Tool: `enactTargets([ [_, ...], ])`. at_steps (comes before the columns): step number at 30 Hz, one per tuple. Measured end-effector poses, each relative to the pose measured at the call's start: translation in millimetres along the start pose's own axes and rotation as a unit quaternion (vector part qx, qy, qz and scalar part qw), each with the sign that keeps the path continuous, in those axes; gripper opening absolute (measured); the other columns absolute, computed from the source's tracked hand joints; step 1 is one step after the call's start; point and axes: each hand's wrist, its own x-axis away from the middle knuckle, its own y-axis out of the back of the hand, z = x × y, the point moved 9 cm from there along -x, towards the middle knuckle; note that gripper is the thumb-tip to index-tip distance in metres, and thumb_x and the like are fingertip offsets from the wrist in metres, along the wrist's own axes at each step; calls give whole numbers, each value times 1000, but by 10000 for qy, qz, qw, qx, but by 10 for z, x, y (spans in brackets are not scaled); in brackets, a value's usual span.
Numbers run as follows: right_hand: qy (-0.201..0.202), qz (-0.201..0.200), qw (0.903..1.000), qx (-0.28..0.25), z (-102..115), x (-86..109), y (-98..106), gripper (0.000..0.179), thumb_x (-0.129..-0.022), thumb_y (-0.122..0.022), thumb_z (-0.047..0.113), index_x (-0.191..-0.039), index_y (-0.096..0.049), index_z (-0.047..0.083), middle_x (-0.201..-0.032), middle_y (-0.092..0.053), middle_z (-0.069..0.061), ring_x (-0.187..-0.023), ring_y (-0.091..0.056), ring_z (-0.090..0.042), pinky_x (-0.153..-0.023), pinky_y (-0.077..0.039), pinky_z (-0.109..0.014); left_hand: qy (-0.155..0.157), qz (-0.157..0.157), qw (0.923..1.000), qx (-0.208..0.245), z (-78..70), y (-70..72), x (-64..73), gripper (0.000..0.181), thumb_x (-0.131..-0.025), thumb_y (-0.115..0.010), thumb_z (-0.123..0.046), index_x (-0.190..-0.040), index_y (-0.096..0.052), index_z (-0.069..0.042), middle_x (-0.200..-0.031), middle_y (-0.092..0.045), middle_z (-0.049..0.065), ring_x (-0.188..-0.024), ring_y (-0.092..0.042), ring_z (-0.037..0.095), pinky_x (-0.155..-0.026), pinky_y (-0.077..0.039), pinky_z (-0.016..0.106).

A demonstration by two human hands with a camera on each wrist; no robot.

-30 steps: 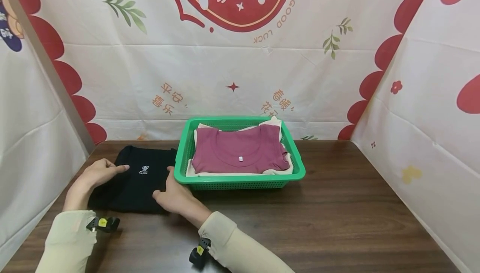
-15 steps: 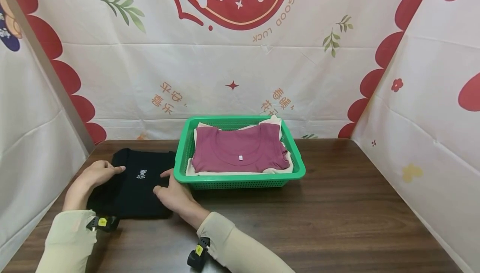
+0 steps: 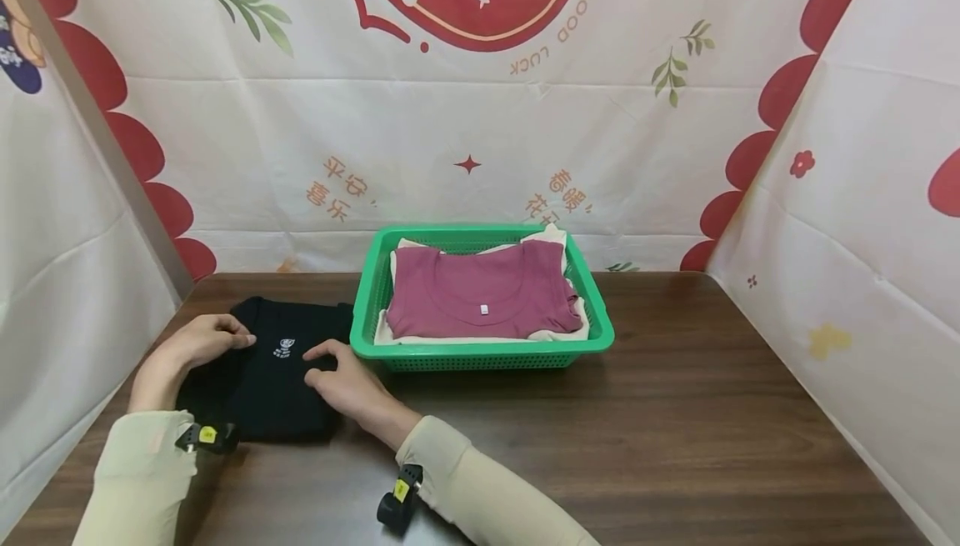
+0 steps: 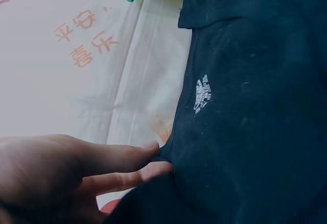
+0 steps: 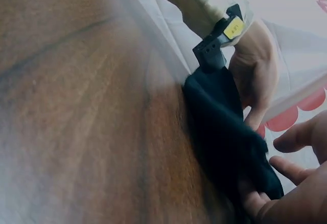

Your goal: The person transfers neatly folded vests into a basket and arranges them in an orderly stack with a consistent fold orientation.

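A folded black T-shirt with a small white print lies on the left of the table. At its left side, my left hand pinches a bit of the dark cloth between thumb and finger, plainest in the left wrist view, where that hand enters from the left. On the shirt's right side is my right hand, thumb and forefinger spread apart above the cloth. In the right wrist view, the lower fingers of the right hand touch the edge of the shirt.
Close to the shirt's right edge stands a green plastic basket. In it a folded mauve top lies over cream cloth. The brown wooden table meets a printed white curtain behind and at both sides.
The shirt's near edge has come slightly closer to me. My right forefinger has moved from beside the basket to over the shirt. The left hand stays at the shirt's left side.
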Motion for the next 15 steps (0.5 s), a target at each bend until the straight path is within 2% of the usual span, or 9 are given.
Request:
enactTargets([
  [2,-82,-13,9998,-153,-31,-12,11,25,-92,-70,14,-110,-71,32,-121,-62,0,-84,-50,-16,-75,-40,-32,-92,38,9999,40,-25,-14,1,27,-98,-65,-19,-96,-67,7,-109,-66,33,-97,-57,40,-87,-48,53],
  [4,-122,-59,9998,-128,-49,-21,26,31,-90,-71,10,-112,-72,32,-127,-62,0,-92,-52,-16,-80,-43,-33,-127,88,9998,132,-36,-30,5,24,-97,-66,-18,-93,-68,6,-108,-67,32,-98,-58,39,-88,-48,53],
  [6,-126,-64,9999,64,-52,-32,29,36,-89,-71,7,-115,-73,32,-142,-58,1,-112,-56,-16,-92,-46,-35,-124,130,9997,154,-36,-37,10,24,-97,-67,-18,-91,-69,5,-107,-68,30,-99,-59,39,-89,-49,55],
  [8,-43,53,9994,351,-39,-37,7,43,-88,-71,5,-123,-73,30,-155,-50,1,-133,-50,-16,-106,-45,-37,-91,194,9997,134,-24,-42,14,24,-95,-68,-18,-92,-69,6,-106,-68,30,-100,-59,40,-90,-49,58],
  [10,152,275,9972,673,-10,-40,-39,49,-88,-69,3,-132,-70,26,-163,-41,2,-147,-40,-14,-116,-40,-35,-18,236,9997,55,-2,-47,10,26,-94,-70,-18,-96,-70,8,-107,-67,31,-100,-60,42,-91,-49,60],
  [15,940,628,9836,1403,113,-25,-108,63,-89,-66,0,-150,-56,16,-168,-33,2,-150,-36,-11,-114,-40,-24,129,287,9995,-51,5,-36,-18,41,-91,-74,-16,-118,-66,14,-123,-59,41,-110,-57,50,-98,-46,67],
])
